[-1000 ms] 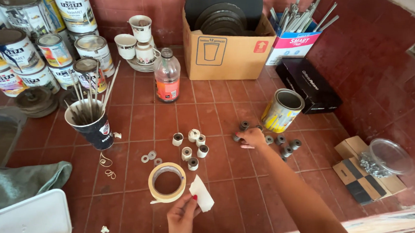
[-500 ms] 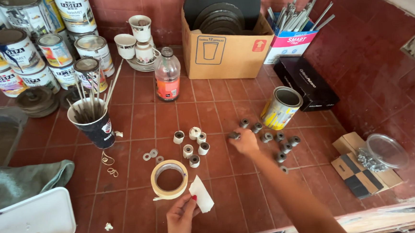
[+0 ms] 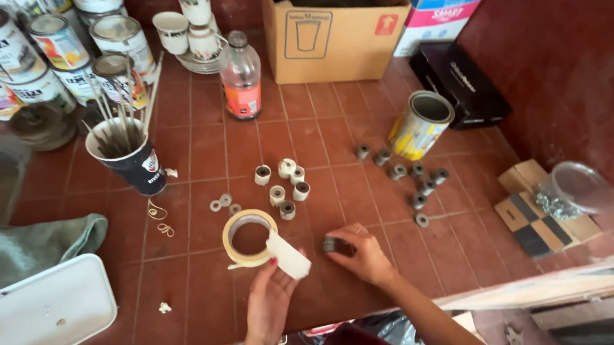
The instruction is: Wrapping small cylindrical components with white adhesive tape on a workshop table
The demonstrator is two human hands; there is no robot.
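My left hand (image 3: 270, 295) holds a strip of cream masking tape (image 3: 288, 254) pulled off the tape roll (image 3: 248, 236), which lies flat on the red tiled counter. My right hand (image 3: 363, 256) pinches a small dark metal nut (image 3: 330, 245) just to the right of the tape strip. Several white-wrapped nuts (image 3: 283, 181) stand in a cluster beyond the roll. Several bare grey nuts (image 3: 414, 181) lie scattered to the right, near an open paint tin (image 3: 421, 124).
A dark cup of brushes (image 3: 130, 156), paint cans (image 3: 37, 54), a plastic bottle (image 3: 241, 76), stacked teacups (image 3: 191, 27) and a cardboard box (image 3: 334, 32) stand at the back. A white tray (image 3: 39, 317) and green cloth (image 3: 31, 246) lie left; a clear lid with screws (image 3: 571, 188) right.
My right hand has come back from the scattered grey nuts to the near edge beside the tape strip, carrying one nut. My left hand kept hold of the strip.
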